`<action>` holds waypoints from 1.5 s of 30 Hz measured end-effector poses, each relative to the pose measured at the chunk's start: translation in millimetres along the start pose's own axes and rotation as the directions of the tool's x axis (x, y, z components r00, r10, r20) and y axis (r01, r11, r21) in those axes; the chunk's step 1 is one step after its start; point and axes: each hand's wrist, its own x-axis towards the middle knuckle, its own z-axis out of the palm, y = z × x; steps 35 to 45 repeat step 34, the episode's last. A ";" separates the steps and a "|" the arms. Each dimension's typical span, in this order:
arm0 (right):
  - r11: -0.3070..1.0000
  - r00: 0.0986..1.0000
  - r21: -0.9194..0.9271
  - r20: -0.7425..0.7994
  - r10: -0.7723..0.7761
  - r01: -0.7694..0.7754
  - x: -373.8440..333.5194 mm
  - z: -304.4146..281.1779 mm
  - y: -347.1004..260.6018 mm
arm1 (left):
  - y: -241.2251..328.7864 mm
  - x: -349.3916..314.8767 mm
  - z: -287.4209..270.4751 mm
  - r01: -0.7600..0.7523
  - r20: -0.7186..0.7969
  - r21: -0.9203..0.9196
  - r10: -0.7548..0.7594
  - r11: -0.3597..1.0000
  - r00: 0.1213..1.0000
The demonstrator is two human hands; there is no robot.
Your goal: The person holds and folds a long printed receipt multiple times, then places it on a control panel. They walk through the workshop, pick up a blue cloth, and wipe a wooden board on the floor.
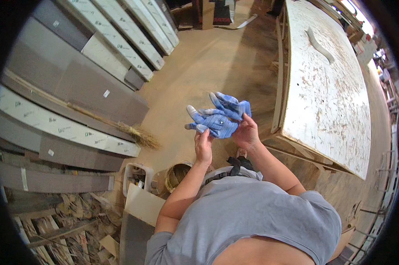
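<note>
A pair of blue work gloves [221, 125] with whitish fingertips is held up in front of me, above the floor. My left hand [203, 146] pinches the lower edge of the nearer glove, its thumb against the fabric. With my right hand [247, 132] I grip the cuff side, where the second glove [234, 106] lies behind and to the right of the first. Both hands are bare, and the glove fingers point away to the left. Some of my fingertips are hidden behind the fabric.
A scuffed white workbench [327, 88] stands at right, a curved strip [319, 46] on it. Long wrapped panels [71, 119] are stacked at left beside a straw broom [139, 134]. Near my feet are a bucket [177, 174] and a white container [137, 170]; scrap wood [71, 225] lies lower left.
</note>
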 end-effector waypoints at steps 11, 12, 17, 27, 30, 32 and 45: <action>0.862 0.910 -0.414 -0.156 -0.385 0.294 -36.1 -55.5 -166.6 | -75.0 92.6 76.1 -0.060 0.328 0.431 -0.095 0.900 0.940; 0.862 0.902 -0.405 -0.168 -0.398 0.305 -38.8 -59.2 -176.5 | -90.6 102.2 83.8 -0.091 0.316 0.482 -0.076 0.871 0.946; 0.660 0.688 -0.626 -0.258 -0.678 0.415 -51.5 -85.5 -216.7 | -105.6 105.3 158.1 -0.439 0.450 0.858 0.025 0.267 0.893; -0.543 0.310 -0.820 0.571 -0.760 0.182 -38.9 -50.7 -197.3 | -129.4 109.7 207.9 -0.143 0.575 0.641 -0.349 0.754 0.740; -0.593 0.265 -0.793 0.607 -0.750 0.139 -29.8 -44.2 -186.1 | -127.6 121.5 187.8 -0.108 0.611 0.528 -0.289 0.842 0.737; -0.590 0.327 -0.791 0.607 -0.724 0.161 -26.0 -29.0 -180.9 | -127.9 131.9 172.8 -0.074 0.588 0.434 -0.220 0.898 0.778; -0.543 0.436 -0.821 0.559 -0.705 0.174 -25.6 -23.9 -169.0 | -121.9 153.1 157.2 -0.129 0.545 0.502 -0.197 0.855 0.815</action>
